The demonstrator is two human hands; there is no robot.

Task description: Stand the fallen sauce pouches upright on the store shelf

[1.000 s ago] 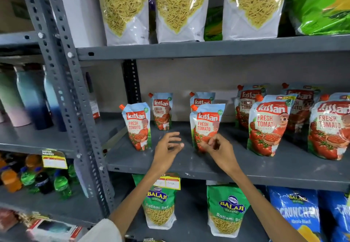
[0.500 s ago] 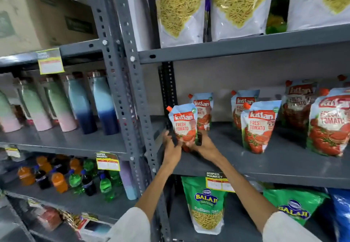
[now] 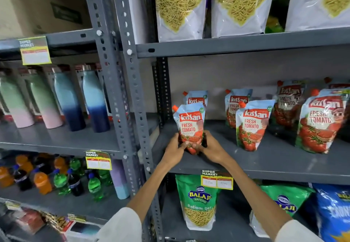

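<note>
On the left bay I see gradient bottles standing in a row, with small orange and green drink bottles on the shelf below. My left hand and right hand close from either side on the base of a sauce pouch, fingers wrapped around it; it stands upright near the front left corner of the grey shelf. The pouch is pale blue with an orange corner spout, red Kissan label and tomato artwork. A second pouch stands just behind it. To the right, more upright pouches stand in two rows, with bare shelf between them and mine. The upright post rises close to the left of my left hand.
</note>
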